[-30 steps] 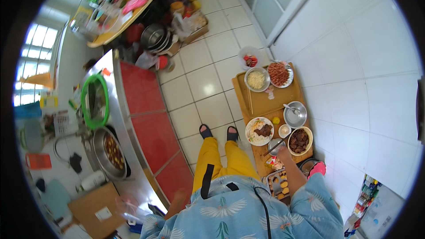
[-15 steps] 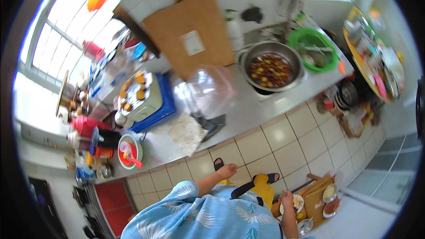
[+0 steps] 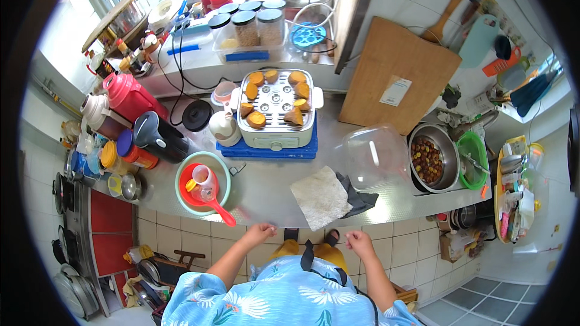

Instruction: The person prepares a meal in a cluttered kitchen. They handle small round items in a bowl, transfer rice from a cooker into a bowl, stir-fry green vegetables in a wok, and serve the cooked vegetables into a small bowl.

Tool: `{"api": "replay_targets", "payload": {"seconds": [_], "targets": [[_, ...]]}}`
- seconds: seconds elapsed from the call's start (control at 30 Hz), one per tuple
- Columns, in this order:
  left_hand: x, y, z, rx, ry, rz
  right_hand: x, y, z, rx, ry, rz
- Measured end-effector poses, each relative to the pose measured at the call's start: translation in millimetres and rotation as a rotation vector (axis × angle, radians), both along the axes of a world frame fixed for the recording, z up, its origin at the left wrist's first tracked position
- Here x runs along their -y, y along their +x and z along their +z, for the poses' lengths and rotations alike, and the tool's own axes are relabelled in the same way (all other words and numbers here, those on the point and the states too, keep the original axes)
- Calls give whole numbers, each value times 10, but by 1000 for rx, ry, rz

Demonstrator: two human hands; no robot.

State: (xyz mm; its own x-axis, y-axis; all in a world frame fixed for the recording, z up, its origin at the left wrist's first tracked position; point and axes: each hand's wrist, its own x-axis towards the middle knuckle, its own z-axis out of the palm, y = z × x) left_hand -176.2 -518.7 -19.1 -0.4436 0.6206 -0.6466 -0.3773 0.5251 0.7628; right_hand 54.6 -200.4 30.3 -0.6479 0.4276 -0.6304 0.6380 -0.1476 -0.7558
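My left hand [image 3: 260, 233] hangs in front of the counter edge, below a red strainer [image 3: 223, 212], its fingers curled in and nothing seen in them. In front of a pale cloth [image 3: 320, 196], my right hand [image 3: 359, 243] is also loosely closed and bare of any object. Neither hand touches anything. At the counter's middle, a pale green electric steamer [image 3: 277, 139] stands uncovered on a blue base [image 3: 308, 150]. Orange chunks, perhaps sweet potato [image 3: 256, 120], lie around its perforated tray. A clear plastic lid [image 3: 376, 158] rests to its right.
A metal basin [image 3: 444, 134] of reddish-brown pieces sits in the sink, beside a green basket [image 3: 473, 145]. Left of the steamer are a pale green bowl [image 3: 227, 176], a black kettle [image 3: 158, 137] and a red thermos [image 3: 134, 98]. A wooden board [image 3: 399, 63] leans on the wall.
My view and body have turned left, from the sink side to face the steamer. Both hands remain without any object, and now hang nearer the counter edge.
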Motion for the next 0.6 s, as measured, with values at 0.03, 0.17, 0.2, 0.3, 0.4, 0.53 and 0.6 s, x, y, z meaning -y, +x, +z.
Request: {"api": "replay_targets", "payload": {"seconds": [0.03,0.17,0.2,0.3,0.4,0.53,0.6], "targets": [[20,-53,-27,-12,24,37,53,-194,80,-20,31,40],[-31,-93,18,-14,93,201,174,-635,189,-55,178,287],[-57,-68,31,-21,116,223,194,-688,198,-52,216,371],[-81,65,153,-30,162,319,247,-790,196,-76,354,468],[-57,117,314,-17,199,388,295,-873,181,-74,374,500],[75,111,253,-92,121,330,370,-1001,377,-3,435,570],[98,11,231,-174,105,283,340,-928,233,-112,502,576]]}}
